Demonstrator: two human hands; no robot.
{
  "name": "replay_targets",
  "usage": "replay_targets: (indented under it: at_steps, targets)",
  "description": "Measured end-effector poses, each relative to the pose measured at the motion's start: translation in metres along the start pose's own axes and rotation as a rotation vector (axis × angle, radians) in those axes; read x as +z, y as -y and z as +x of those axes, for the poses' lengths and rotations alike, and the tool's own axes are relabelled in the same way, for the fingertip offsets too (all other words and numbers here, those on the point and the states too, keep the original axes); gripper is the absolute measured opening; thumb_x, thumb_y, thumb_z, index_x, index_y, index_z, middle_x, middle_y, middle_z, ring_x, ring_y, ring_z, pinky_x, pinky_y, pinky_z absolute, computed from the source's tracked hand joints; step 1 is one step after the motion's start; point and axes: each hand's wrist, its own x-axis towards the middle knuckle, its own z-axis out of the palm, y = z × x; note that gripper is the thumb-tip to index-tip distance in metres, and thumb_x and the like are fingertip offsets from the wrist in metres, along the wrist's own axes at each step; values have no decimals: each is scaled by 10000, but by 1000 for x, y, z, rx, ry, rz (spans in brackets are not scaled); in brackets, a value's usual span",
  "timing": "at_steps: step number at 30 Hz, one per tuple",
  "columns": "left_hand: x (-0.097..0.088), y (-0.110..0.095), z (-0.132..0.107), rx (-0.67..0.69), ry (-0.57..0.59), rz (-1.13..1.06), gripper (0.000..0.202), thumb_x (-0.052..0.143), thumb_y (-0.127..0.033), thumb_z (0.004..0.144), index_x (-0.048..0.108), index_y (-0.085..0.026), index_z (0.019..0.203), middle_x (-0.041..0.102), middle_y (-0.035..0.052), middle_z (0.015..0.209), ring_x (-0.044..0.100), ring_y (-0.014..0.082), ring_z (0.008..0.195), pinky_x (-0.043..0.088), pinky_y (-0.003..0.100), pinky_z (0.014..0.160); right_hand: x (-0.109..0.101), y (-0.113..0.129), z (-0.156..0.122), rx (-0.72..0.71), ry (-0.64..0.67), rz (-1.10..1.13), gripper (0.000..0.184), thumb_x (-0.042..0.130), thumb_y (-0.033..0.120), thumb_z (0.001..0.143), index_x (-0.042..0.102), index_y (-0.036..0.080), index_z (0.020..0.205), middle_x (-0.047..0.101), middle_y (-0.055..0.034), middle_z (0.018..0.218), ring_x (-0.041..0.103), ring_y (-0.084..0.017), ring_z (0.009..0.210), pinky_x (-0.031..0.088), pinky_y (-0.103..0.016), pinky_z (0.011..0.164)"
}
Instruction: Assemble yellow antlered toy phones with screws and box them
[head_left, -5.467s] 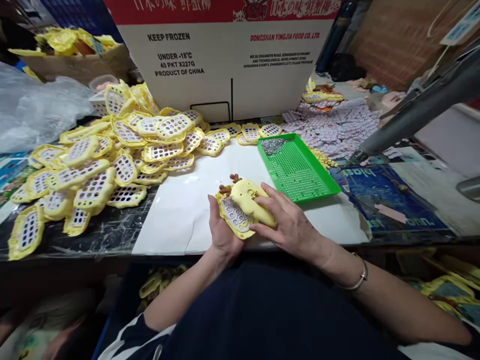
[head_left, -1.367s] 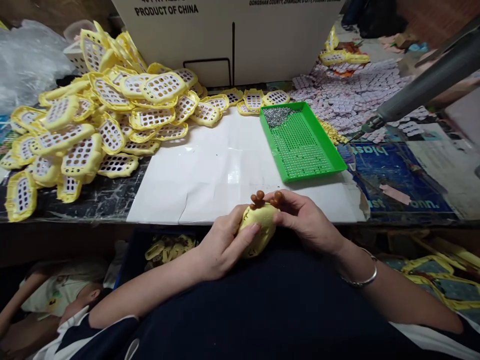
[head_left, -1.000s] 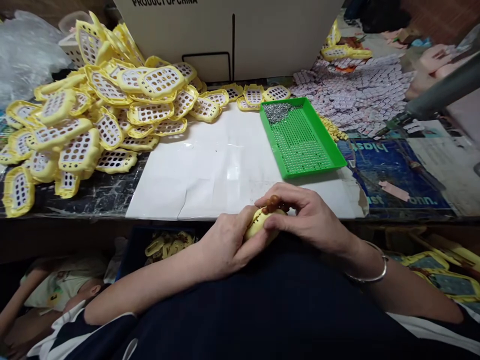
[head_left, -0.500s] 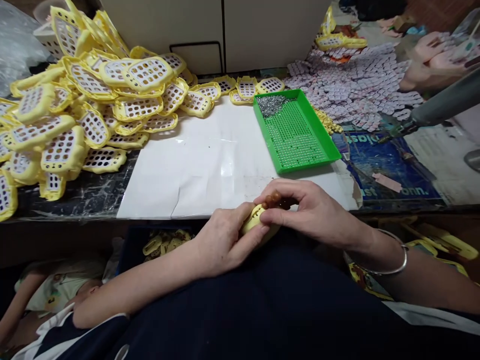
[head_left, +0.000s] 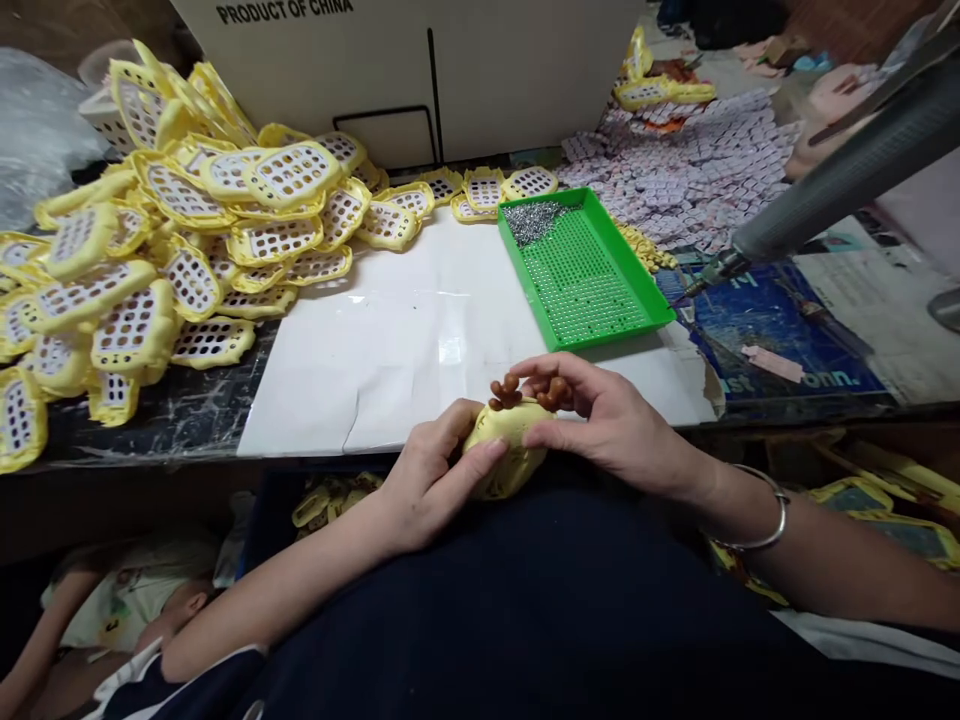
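Close to my body, at the table's front edge, both hands hold one yellow plastic shell (head_left: 504,462). My left hand (head_left: 435,475) is closed round its left side, thumb on the near face. My right hand (head_left: 604,425) pinches the right side, its thumb on the shell and its index finger arched over the top. Brown knobbed antler-like pieces (head_left: 507,391) stick up from the shell's upper edge. The fingers behind the shell are hidden. Beyond the hands lies a green tray (head_left: 551,318) with small silvery screws (head_left: 531,222) heaped in its far left corner.
Yellow shells with white hole grids (head_left: 191,280) are piled at the left. A white sheet (head_left: 360,350) covers the middle. White keypad-like pieces (head_left: 675,165) are heaped at the back right. A power screwdriver (head_left: 810,215) hangs at the right. Below left, a person (head_left: 139,590) lies partly in view.
The shell has turned in my hands, so more of its yellow face and the brown antler-like pieces show. My view has shifted slightly. The screwdriver now appears farther left.
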Motion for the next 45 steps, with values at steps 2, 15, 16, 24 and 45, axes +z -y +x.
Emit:
replay_targets:
  at_steps: [2, 15, 16, 24, 45]
  targets:
    - [0, 5, -2, 2, 10, -39, 212, 454, -377, 911, 519, -176, 895, 540, -11, 732, 472, 118, 637, 390, 242, 582, 1, -2, -1, 51, 50, 68, 402, 748, 317, 695, 624, 178, 1051, 678, -29, 941, 627, -149, 856, 515, -287, 786]
    - [6, 11, 1, -34, -82, -66, 285, 435, -399, 918, 527, -174, 771, 478, -30, 609, 407, 104, 545, 343, 236, 518, 5, -17, 11, 79, 133, 292, 236, 755, 297, 670, 686, 151, 841, 663, 7, 793, 596, -107, 758, 483, -248, 747]
    - [7, 14, 1, -38, -121, -127, 300, 444, -415, 917, 538, -171, 769, 494, -24, 628, 422, 104, 564, 359, 232, 535, 6, -18, 11, 96, 117, 307, 254, 759, 314, 669, 683, 154, 852, 675, 2, 826, 610, -117, 793, 489, -259, 775]
    - [9, 30, 0, 26, -76, -485, 357, 488, -398, 915, 538, -201, 1208, 597, 94, 1228, 556, 225, 1116, 429, 343, 960, 10, -15, 1, -159, -55, -97, 171, 643, 302, 810, 680, 137, 836, 679, -42, 807, 608, -131, 750, 484, -248, 691]
    - [12, 12, 6, 202, -52, 154, 241, 495, -264, 897, 509, -142, 1104, 662, 24, 817, 587, 111, 636, 457, 220, 577, 2, -27, -4, -143, -156, 8, 534, 762, 440, 695, 552, 218, 1132, 620, -53, 1082, 598, -175, 1000, 482, -308, 879]
